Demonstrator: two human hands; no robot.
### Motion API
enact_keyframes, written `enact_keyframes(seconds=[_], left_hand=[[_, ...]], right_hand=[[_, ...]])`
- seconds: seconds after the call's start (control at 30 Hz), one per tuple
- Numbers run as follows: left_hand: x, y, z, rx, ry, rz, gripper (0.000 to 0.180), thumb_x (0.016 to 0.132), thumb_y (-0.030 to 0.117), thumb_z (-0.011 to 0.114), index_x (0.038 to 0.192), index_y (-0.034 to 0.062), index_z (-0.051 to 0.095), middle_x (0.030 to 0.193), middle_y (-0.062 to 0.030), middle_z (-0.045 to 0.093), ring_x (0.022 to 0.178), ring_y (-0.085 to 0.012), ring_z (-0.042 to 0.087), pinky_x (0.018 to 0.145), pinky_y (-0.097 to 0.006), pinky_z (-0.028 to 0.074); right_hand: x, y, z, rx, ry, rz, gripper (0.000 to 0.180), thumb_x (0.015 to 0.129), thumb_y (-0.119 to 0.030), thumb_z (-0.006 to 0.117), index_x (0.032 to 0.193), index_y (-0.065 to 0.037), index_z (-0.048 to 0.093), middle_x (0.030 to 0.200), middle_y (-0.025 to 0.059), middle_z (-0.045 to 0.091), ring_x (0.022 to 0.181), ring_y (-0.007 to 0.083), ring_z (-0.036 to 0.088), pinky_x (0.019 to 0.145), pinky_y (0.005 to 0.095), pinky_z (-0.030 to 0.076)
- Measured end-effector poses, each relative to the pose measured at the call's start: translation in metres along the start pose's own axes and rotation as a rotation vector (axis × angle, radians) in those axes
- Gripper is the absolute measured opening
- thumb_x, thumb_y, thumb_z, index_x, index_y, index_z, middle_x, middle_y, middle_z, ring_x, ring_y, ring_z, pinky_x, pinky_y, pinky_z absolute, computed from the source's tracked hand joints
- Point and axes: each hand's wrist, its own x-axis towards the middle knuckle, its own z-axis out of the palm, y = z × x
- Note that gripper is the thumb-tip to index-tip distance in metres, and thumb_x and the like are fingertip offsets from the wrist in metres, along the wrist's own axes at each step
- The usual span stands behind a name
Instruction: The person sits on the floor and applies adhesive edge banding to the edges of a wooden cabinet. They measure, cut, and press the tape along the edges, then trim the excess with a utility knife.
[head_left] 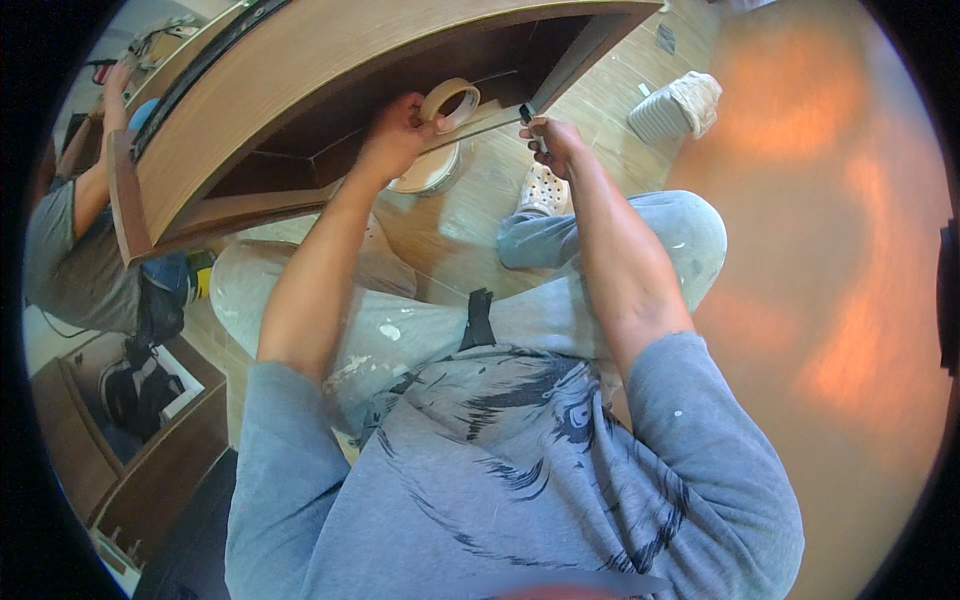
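Observation:
My left hand [392,140] grips a roll of beige masking tape [450,103], held up against the lower edge of a brown wooden cabinet [300,70]. A strip of tape runs from the roll rightward along that edge. My right hand [553,142] is closed around a small dark knife-like tool [531,122], its tip at the tape strip. I sit on the floor with my legs in paint-spotted grey trousers [420,320] stretched under the cabinet.
A round white container [428,172] sits on the wood-look floor below the tape roll. My white clog [545,190] is beside it. A white ribbed object [675,105] lies at upper right. Another person in grey [75,260] works at left near an open wooden box [120,450].

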Motion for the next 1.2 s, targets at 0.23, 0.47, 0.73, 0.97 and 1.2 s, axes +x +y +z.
enact_keyframes(seconds=[0.23, 0.47, 0.73, 0.97, 1.2], left_hand=[[-0.061, 0.078, -0.050, 0.061, -0.265, -0.039, 0.032, 0.092, 0.026, 0.078, 0.105, 0.0032, 0.060, 0.080, -0.0034, 0.067, 0.068, -0.0108, 0.060, 0.063, -0.029, 0.047], [-0.092, 0.056, -0.046, 0.097, -0.401, -0.131, 0.027, 0.093, 0.021, 0.077, 0.102, 0.0042, 0.058, 0.076, -0.0010, 0.062, 0.064, -0.0071, 0.053, 0.054, -0.027, 0.043], [-0.091, 0.044, -0.040, 0.210, -0.273, -0.039, 0.034, 0.089, 0.024, 0.078, 0.103, -0.0015, 0.060, 0.089, -0.0154, 0.070, 0.078, -0.0222, 0.062, 0.074, -0.037, 0.050], [-0.092, 0.041, -0.042, 0.230, -0.228, -0.088, 0.033, 0.089, 0.022, 0.078, 0.102, -0.0017, 0.060, 0.089, -0.0176, 0.071, 0.080, -0.0241, 0.065, 0.075, -0.038, 0.050], [-0.090, 0.041, -0.043, 0.196, -0.246, -0.070, 0.031, 0.089, 0.021, 0.078, 0.101, -0.0013, 0.060, 0.092, -0.0187, 0.072, 0.081, -0.0270, 0.067, 0.076, -0.040, 0.051]], right_hand=[[-0.013, 0.019, -0.005, -0.252, 0.047, -0.001, 0.024, 0.091, -0.025, 0.068, 0.112, -0.013, 0.064, 0.101, 0.0050, 0.073, 0.086, 0.0184, 0.066, 0.074, 0.0372, 0.048], [0.005, 0.028, 0.007, -0.359, 0.814, -0.621, 0.063, 0.070, -0.050, 0.089, 0.108, -0.006, 0.067, 0.085, 0.0083, 0.068, 0.076, 0.0207, 0.064, 0.076, 0.0388, 0.052], [0.069, 0.041, 0.016, -0.120, 0.803, -0.584, 0.041, 0.082, -0.039, 0.083, 0.099, -0.002, 0.075, 0.086, 0.0129, 0.073, 0.080, 0.0248, 0.066, 0.076, 0.0404, 0.050], [0.079, 0.042, 0.026, 0.286, 0.602, -0.751, 0.015, 0.092, -0.014, 0.073, 0.104, -0.006, 0.071, 0.077, -0.0012, 0.061, 0.065, 0.0102, 0.054, 0.062, 0.0275, 0.043], [0.054, 0.038, 0.012, 0.522, 0.249, -0.531, 0.015, 0.094, -0.006, 0.069, 0.094, -0.017, 0.058, 0.076, -0.0056, 0.050, 0.056, 0.0053, 0.043, 0.048, 0.0235, 0.033]])
